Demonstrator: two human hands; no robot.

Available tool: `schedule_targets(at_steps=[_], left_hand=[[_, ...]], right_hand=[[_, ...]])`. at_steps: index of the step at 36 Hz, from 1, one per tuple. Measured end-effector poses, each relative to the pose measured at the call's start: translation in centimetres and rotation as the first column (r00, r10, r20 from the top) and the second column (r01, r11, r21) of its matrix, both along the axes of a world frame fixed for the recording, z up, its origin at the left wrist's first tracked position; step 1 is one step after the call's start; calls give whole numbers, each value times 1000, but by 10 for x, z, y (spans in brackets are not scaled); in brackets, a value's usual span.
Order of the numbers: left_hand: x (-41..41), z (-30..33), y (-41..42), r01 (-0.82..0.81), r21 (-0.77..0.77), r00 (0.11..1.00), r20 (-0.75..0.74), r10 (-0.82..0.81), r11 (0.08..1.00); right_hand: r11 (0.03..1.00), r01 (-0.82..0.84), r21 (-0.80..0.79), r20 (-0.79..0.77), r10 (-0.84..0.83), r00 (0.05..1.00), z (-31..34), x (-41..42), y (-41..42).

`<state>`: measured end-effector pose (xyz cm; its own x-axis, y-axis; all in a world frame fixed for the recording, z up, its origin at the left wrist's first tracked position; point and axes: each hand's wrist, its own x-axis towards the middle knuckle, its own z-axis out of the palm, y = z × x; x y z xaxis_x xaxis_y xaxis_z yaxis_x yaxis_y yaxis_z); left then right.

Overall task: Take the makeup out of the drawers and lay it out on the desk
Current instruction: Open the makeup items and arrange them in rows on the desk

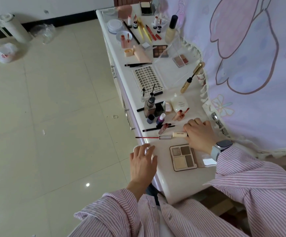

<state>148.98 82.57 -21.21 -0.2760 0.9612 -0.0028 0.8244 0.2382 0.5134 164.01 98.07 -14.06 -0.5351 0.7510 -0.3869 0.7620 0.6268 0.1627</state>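
Observation:
A long white desk (169, 182) runs away from me, covered with makeup. My right hand (199, 134) lies on the desk with curled fingers round the end of a cream tube (179, 134). Just left of the tube lies a thin red-handled wand (149, 137). My left hand (143, 161) rests with relaxed fingers on the desk's front edge and holds nothing. An open four-pan eyeshadow palette (183, 157) lies between my hands. Drawer handles (129, 119) show on the desk's left face; the drawers look closed.
Farther along the desk lie a lash tray (147, 77), a gold mascara (188, 82), a white bottle (179, 103), nail polish bottles (160, 119), palettes (160, 51), pencils and lipsticks (145, 31). A printed curtain (250, 57) hangs on the right. Tiled floor lies left, with a white jug (14, 28).

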Motion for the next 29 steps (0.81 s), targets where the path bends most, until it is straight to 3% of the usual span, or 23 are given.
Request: schedule_targets(at_steps=[3, 5, 7, 10, 12, 14, 17, 20, 24, 27, 29], left_hand=[[-2, 8, 2, 25, 15, 993, 115, -27, 1000], [-3, 19, 3, 39, 26, 965, 258, -45, 999], [-4, 31, 3, 53, 49, 929, 365, -67, 997], [-5, 44, 2, 94, 102, 902, 412, -128, 990], [-6, 47, -1, 131, 124, 899, 404, -170, 984], [-6, 48, -4, 151, 158, 906, 373, -201, 976], [-6, 47, -8, 144, 174, 926, 323, -195, 974], [-5, 52, -10, 116, 140, 927, 341, -158, 983], [-3, 67, -8, 75, 48, 865, 493, -89, 996], [-1, 78, -4, -41, -48, 707, 704, 63, 998], [-3, 82, -2, -98, -88, 626, 769, 130, 991]], right_hand=[[1000, 5, -30, -63, -7, 998, 17, 4, -6], [979, 66, -194, -147, -95, 985, 33, 4, -14], [894, 134, -428, -189, -234, 954, 47, 4, -25], [765, 155, -625, -285, -409, 867, 54, 3, -44], [659, 140, -739, -371, -572, 732, 53, -2, -56], [539, 148, -829, -391, -748, 537, 51, -8, -69], [459, 209, -864, -382, -866, 323, 44, -16, -83], [472, 257, -844, -422, -878, 227, 36, -23, -93], [600, 216, -770, -577, -800, 163, 34, -27, -99], [767, 150, -623, -718, -638, 280, 35, -26, -100], [807, 68, -587, -750, -573, 330, 36, -26, -98]])
